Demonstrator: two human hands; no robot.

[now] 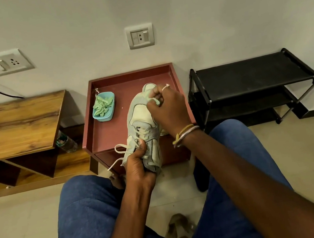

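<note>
A pale grey-green sneaker [140, 119] lies over the front of a dark red side table [112, 130], its toe pointing away from me. My left hand [139, 166] grips the shoe's heel end, with loose white laces [119, 152] hanging beside it. My right hand [167, 106] pinches a small pale green wad [154, 100] against the toe area. A second shoe's tip [147, 87] shows just behind that hand.
A blue tub [104, 107] of green pieces sits at the table's back left. A wooden bench [12, 126] stands to the left with a water bottle [66, 143] beside it. A black shoe rack [250, 86] stands to the right. My knees in blue jeans fill the foreground.
</note>
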